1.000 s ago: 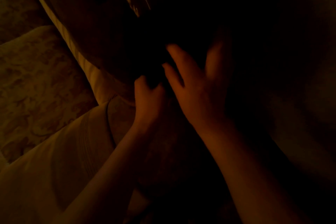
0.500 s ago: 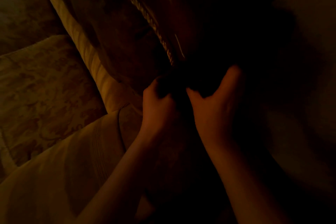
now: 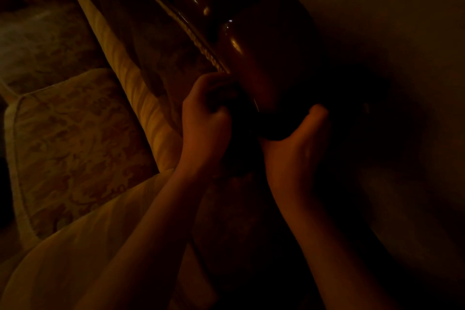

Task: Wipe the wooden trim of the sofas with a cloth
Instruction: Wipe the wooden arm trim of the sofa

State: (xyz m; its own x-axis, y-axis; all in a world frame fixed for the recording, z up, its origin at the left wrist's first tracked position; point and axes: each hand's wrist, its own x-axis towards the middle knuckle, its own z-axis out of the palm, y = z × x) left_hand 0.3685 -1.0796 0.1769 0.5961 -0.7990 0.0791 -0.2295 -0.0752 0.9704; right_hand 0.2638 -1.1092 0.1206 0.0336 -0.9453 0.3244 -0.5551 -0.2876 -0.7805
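With your left hand (image 3: 205, 121) and right hand (image 3: 293, 148) each gripping an end of the dark cloth (image 3: 270, 128) stretched between them, draw it firmly around the rounded, glossy dark-brown wooden trim (image 3: 264, 50) directly above them.

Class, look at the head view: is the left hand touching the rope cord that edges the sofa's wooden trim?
Cannot tell. In the head view the left hand sits at the cord's lower visible end, fingers curled, but it is too dark to show contact or a gap.
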